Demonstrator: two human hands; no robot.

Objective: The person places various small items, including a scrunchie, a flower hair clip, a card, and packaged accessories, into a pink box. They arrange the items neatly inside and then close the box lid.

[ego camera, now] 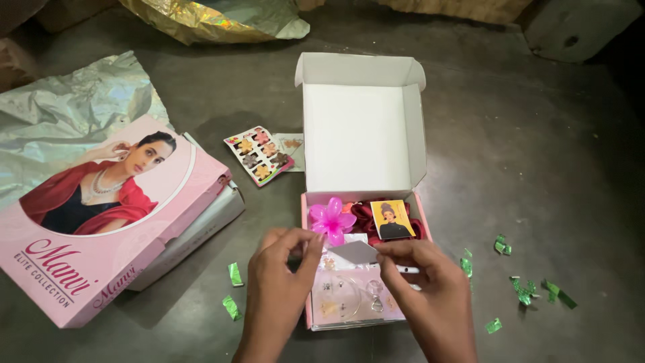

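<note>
Low in the middle of the frame, both hands meet over an open pink gift box [420, 202] that sits on the dark counter [537, 168], its white lid [363, 134] standing up behind it. The left hand [279, 282] and the right hand [430, 286] each pinch one end of a small folded white card [355, 253], fingers closed on it, holding it just above the box's contents. Right behind the card lies a bright pink flower hair clip [331, 220], and beside that a dark red scrunchie [366, 215] with a small yellow picture card [393, 220] resting on it. Beneath the hands a clear-fronted tray of jewellery [349, 299] fills the near part of the box; rings and small pieces show through, though I cannot make out each one. To the left of the box, a little apart, lies a card of small hair clips [259, 154]. Farther left, at the frame's lower left, is a large pink carton [101, 222] with a portrait on its lid, partly over crinkled silver wrapping foil [74, 107]. Gold foil [215, 20] is bunched at the top edge. Green foil scraps [531, 289] dot the counter at lower right and near the left wrist.
</note>
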